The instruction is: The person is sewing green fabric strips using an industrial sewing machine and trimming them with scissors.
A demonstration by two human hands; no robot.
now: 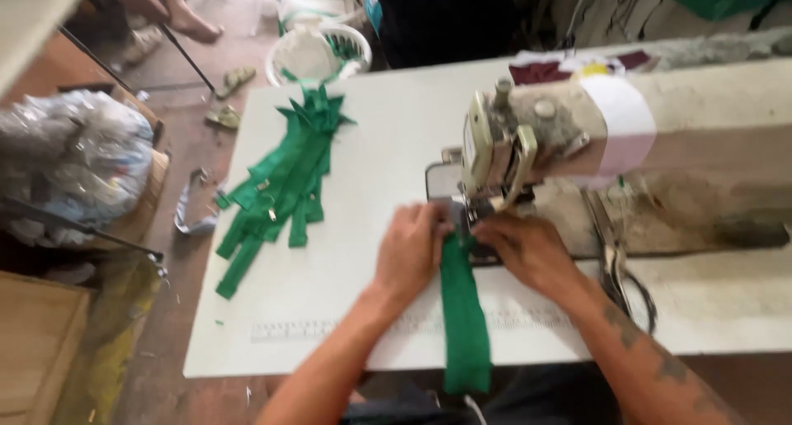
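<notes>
A person sits at a white table (346, 309) with a worn sewing machine (528, 136) standing on its right half. A long green fabric strip (464, 318) runs from under the machine's needle area straight back toward the person and hangs over the near edge of the table.

The left hand (410, 247) lies palm down on the table at the left side of the strip's top end, fingers bent and pressing the cloth flat just beside the needle; it pins the cloth rather than gripping around it. The right hand (528, 247) rests on the strip's right side, fingers curled toward the needle area and touching the cloth; motion blur hides whether they pinch it.

A pile of green strips (280, 181) lies fanned out near the table's far left corner, its lower ends reaching the left edge. A pair of scissors (615, 260) lies on the table to the right of the right hand. Beyond the far edge stands a white basket (318, 54) on the floor. Left of the table sits a clear plastic bag (74, 157) of scraps on a wooden box.
</notes>
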